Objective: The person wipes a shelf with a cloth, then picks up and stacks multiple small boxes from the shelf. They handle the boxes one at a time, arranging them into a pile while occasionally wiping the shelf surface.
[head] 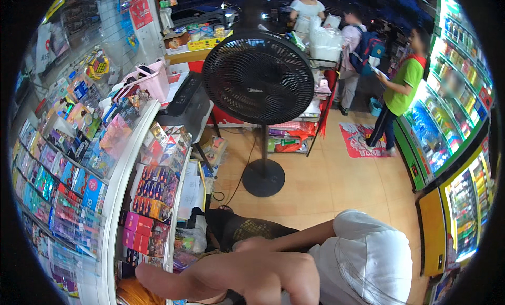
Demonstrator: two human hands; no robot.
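Observation:
Close to the camera at the bottom centre is my left hand (236, 275), with its thumb stretched to the left and its other fingers bent downward; the fingertips run out of the picture, so anything in them is hidden. Behind it, the arm in a white sleeve (359, 245) reaches left to my right hand (254, 244), near dark patterned cloth (256, 228). That hand is largely covered by the nearer one. Beyond both hands stands a black pedestal fan (258, 78) on a round base. Boxed goods (140, 236) fill the shelf on the left.
A white-edged display rack (114, 186) runs along the left. Lit drinks coolers (428, 125) line the right. A person in a green shirt (404, 86) stands near them; a person with a backpack (365, 48) and another in white (307, 11) are farther back. A cable (242, 172) crosses the floor.

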